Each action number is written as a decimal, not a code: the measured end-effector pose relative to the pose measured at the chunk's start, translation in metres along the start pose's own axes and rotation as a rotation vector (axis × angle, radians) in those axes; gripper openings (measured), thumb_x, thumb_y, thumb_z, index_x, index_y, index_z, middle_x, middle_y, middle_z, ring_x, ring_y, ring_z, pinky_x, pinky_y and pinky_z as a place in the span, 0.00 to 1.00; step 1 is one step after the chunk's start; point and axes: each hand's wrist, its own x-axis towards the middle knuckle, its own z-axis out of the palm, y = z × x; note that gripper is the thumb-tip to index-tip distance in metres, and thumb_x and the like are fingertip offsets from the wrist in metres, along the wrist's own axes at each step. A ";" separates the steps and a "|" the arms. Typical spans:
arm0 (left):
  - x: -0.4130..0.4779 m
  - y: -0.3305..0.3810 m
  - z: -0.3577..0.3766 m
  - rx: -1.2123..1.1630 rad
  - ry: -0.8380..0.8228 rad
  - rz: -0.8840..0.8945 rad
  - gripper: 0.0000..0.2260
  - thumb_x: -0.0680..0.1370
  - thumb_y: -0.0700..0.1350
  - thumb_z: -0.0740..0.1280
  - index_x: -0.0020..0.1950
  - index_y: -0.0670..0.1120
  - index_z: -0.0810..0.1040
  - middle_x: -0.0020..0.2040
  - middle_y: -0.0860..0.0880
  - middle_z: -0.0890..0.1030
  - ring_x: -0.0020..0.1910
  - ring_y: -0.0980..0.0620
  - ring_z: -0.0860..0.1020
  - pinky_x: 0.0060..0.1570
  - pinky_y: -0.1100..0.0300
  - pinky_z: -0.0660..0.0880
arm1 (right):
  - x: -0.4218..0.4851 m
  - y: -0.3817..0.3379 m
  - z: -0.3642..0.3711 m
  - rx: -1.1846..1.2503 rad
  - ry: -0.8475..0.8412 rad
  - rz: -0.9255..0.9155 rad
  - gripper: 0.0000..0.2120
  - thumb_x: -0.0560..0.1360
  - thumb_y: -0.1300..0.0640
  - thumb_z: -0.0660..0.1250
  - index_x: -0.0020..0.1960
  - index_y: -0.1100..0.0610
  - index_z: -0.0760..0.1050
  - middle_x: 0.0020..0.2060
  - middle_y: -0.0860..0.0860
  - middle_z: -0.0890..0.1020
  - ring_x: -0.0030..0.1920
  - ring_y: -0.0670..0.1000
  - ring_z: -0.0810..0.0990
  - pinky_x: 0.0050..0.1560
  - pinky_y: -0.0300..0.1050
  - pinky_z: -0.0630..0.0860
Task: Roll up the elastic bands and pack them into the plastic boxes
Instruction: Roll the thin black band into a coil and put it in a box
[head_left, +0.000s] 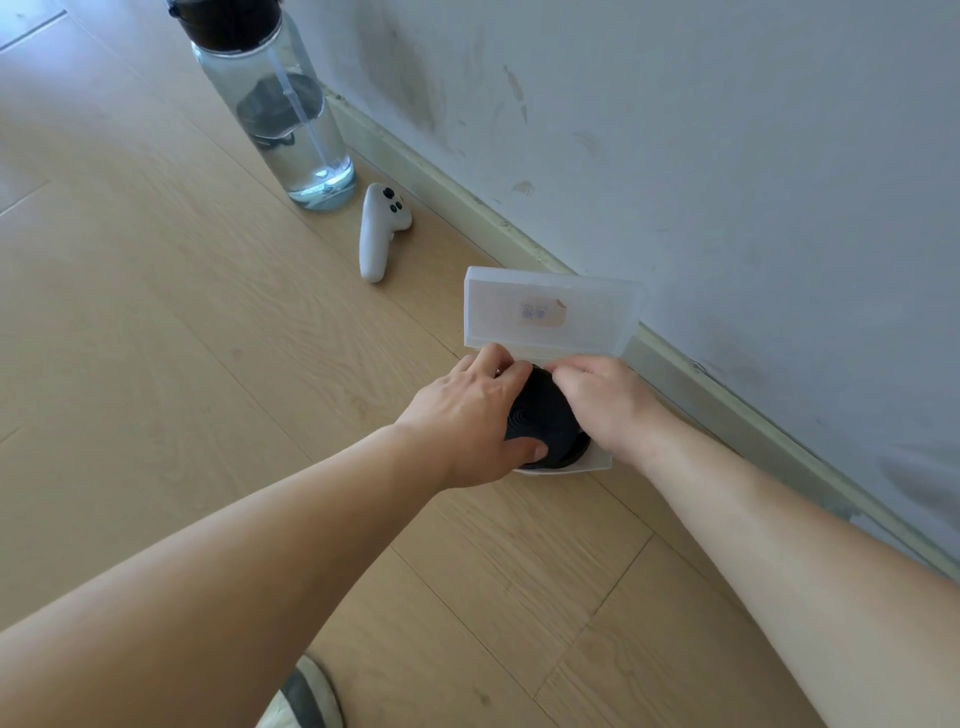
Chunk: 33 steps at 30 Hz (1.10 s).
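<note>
My left hand (470, 410) and my right hand (605, 402) were both closed around a black coiled roll of elastic band (545, 415), its wound layers showing as fine concentric ridges on the flat face. My left thumb pressed on the near edge of the roll while the other fingers curled over its far side; my right fingers pinched the roll's upper rim. The roll sat in a small translucent plastic box (597, 461), only a pale corner and front wall of which showed beneath my hands. Its frosted rectangular hinged lid (550, 312) stood open behind the roll, leaning towards the wall, with a faded sticker at its middle.

The box lay on a light wood-grain plank floor (208, 364), close to a pale skirting board (467, 208) under a scuffed grey-white wall (727, 156). Further along the floor lay a smooth white handheld controller with dark buttons (379, 228), and just beyond it stood a clear plastic water bottle with a black cap and a straw (280, 114), partly filled. The toe of a grey and white shoe (306, 696) showed at the bottom edge.
</note>
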 end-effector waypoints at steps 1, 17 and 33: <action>0.001 0.002 -0.001 0.006 -0.010 -0.015 0.33 0.74 0.66 0.69 0.75 0.55 0.65 0.66 0.53 0.66 0.67 0.49 0.69 0.61 0.52 0.75 | 0.001 -0.004 -0.001 -0.003 -0.020 0.032 0.13 0.77 0.57 0.56 0.35 0.59 0.67 0.33 0.55 0.71 0.37 0.58 0.70 0.39 0.48 0.65; -0.003 0.004 0.010 -0.005 0.029 -0.029 0.27 0.81 0.59 0.65 0.77 0.54 0.63 0.71 0.53 0.62 0.71 0.49 0.64 0.64 0.53 0.73 | -0.013 0.007 -0.012 -0.213 -0.119 -0.128 0.24 0.70 0.64 0.57 0.61 0.46 0.78 0.57 0.49 0.78 0.60 0.54 0.76 0.57 0.47 0.76; -0.010 0.000 0.017 -0.074 0.112 -0.008 0.23 0.83 0.55 0.61 0.79 0.55 0.64 0.71 0.58 0.67 0.70 0.53 0.66 0.62 0.56 0.73 | -0.006 0.019 -0.009 -0.429 -0.187 -0.172 0.28 0.80 0.49 0.56 0.80 0.47 0.63 0.65 0.40 0.66 0.70 0.46 0.66 0.72 0.46 0.66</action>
